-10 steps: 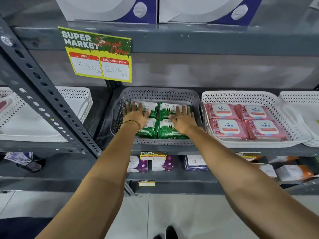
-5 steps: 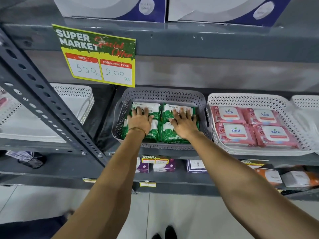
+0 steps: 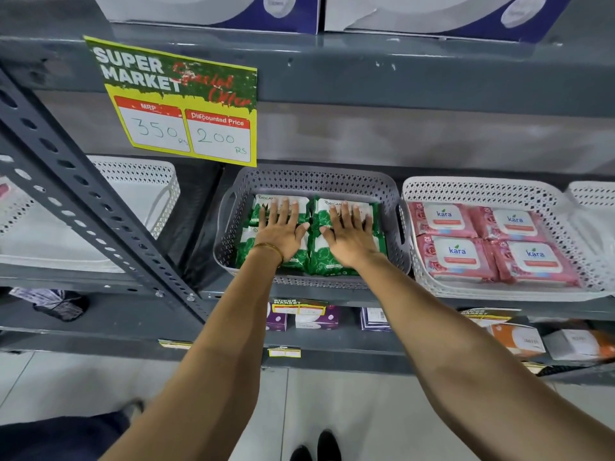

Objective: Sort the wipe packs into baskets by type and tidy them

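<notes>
Packs of green plastic-wrapped wipes point(image 3: 327, 261) sit squared in the grey perforated plastic basket point(image 3: 312, 181); left hand point(image 3: 279, 232) and right hand point(image 3: 349, 236), fingers spread, gripping nothing, have slid deeper, pressing them flat. Pink packs point(image 3: 492, 241) fill the neighbouring white perforated basket point(image 3: 479, 189) — sorting looks finished.

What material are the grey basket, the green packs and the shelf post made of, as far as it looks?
Grey basket: likely moulded plastic, matt, with a regular punched lattice and a moulded handle slot.
Green packs: soft printed plastic film, slightly glossy; it wrinkles at the edges.
Shelf post: probably painted steel angle, grey, with rows of holes and bolts.
</notes>
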### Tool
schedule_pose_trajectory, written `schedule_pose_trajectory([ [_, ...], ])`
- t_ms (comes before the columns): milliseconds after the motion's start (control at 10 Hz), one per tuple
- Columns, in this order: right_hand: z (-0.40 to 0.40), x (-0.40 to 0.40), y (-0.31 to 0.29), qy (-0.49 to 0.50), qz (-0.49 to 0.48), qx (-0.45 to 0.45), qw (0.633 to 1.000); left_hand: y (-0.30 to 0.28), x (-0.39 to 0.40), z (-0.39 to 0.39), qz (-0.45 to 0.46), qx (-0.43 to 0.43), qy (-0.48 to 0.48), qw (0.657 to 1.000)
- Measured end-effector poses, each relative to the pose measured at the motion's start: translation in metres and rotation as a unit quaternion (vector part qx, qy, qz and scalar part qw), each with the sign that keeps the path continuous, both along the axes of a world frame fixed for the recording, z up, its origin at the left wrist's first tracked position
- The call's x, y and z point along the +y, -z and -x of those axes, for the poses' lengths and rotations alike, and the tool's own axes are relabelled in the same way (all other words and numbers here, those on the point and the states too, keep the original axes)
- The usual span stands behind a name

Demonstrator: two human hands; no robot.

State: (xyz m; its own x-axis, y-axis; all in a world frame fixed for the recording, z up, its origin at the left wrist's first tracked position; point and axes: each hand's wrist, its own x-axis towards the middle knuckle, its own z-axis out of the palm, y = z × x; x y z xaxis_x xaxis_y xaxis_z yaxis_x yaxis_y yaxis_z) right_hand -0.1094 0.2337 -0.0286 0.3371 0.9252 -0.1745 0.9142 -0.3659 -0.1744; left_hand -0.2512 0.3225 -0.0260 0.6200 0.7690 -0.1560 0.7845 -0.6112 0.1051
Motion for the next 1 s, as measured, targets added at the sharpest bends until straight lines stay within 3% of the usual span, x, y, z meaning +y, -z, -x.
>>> schedule_pose_trajectory([
  [300, 0.000, -0.001, 0.002, -0.002, -0.004, 0.001, 1.000, 0.001, -0.003, -0.003, 0.007, -0.026, -0.003, 1.000],
  [700, 0.000, -0.004, -0.009, -0.010, 0.011, 0.003, 1.000, -0.010, -0.001, -0.003, 0.029, 0.025, 0.021, 0.999],
  [900, 0.013, -0.035, -0.045, 0.002, -0.138, -0.022, 0.990, -0.047, -0.036, 0.002, -0.015, -0.050, 0.021, 0.998],
  [1000, 0.028, -0.060, -0.058, 0.008, -0.199, -0.071, 0.977, -0.060, -0.063, 0.010, -0.100, -0.102, 0.035, 0.989],
])
